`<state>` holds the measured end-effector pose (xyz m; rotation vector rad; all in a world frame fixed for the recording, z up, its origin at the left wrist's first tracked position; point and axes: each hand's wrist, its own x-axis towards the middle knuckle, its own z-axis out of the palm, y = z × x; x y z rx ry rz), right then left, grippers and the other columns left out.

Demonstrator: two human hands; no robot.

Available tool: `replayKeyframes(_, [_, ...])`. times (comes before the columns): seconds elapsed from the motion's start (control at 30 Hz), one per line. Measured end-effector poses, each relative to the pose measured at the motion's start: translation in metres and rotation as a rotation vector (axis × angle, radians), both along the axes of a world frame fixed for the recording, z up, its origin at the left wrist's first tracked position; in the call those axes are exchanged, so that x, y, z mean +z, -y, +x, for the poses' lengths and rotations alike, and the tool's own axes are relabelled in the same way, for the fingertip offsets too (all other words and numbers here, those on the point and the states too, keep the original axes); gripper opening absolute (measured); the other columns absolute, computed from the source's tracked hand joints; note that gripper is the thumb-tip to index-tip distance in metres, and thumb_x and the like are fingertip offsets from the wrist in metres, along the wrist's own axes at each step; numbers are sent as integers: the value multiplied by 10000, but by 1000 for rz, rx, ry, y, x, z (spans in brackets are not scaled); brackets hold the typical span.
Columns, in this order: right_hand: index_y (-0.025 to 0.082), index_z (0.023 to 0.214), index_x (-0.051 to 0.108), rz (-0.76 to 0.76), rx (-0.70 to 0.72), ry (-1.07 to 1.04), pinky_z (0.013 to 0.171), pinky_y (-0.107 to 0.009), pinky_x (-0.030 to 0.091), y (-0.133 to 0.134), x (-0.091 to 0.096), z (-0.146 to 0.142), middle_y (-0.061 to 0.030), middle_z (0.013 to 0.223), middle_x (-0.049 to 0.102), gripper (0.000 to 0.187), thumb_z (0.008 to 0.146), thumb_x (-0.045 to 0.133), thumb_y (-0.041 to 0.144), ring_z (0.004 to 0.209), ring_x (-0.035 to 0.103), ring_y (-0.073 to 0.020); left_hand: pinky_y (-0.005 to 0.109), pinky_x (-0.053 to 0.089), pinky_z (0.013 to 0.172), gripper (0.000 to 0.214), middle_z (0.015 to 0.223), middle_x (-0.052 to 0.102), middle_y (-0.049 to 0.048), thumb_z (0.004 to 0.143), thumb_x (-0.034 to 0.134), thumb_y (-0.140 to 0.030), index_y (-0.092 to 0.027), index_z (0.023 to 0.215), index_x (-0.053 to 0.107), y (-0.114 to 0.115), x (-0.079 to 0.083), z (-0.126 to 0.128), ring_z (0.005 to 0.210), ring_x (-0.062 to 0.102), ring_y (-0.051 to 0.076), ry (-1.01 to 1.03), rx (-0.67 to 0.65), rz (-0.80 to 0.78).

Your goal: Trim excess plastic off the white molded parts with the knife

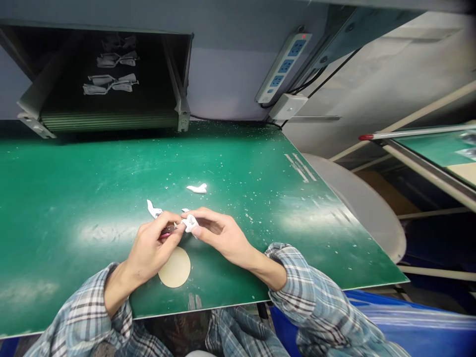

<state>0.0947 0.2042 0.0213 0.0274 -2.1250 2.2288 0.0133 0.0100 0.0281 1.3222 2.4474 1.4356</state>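
Note:
My left hand (152, 245) and my right hand (221, 233) meet above a green bench mat (74, 198). My left hand is shut on a small tool with a red grip (167, 232), mostly hidden by my fingers. My right fingers pinch a white plastic piece (190, 223), which touches or nearly touches the tool. Another white piece (153, 209) lies just beyond my left fingers, and a third (197, 188) lies farther forward. A round beige disc (174, 267) sits on the mat under my left wrist.
Behind the mat, a dark conveyor belt (107, 84) carries several white pieces. A blue-and-white power strip (283, 67) is mounted to the upper right. A large round pale disc (359, 203) stands past the mat's right edge, with a red-tipped rod (409, 133) beyond it.

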Motion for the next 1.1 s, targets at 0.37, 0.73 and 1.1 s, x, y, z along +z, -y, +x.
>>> replayKeyframes(0.37, [198,1031,701,-172,-77,177,539,-222,500,1,-3,-4,-32,910,697,362,829,853,457,642,575,-106,303,317,531,348,776,681,16,1104,451,-445,-198,905,594,1,-11,-4,670,633,161,-559,169,-317])
replayKeyframes(0.73, [192,1055,680,-134,-87,206,462,-216,451,4,-5,-4,-15,860,649,411,853,827,519,558,515,-84,303,248,514,480,667,598,3,1134,344,-473,-203,779,520,-1,-8,-1,565,532,143,-622,210,-396])
replayKeyframes(1.1, [180,1025,663,-127,-113,169,497,-224,398,7,2,-2,4,797,620,389,888,795,519,570,488,-81,315,244,515,469,667,562,-5,1141,361,-411,-203,757,530,0,-7,2,584,522,147,-687,206,-418])
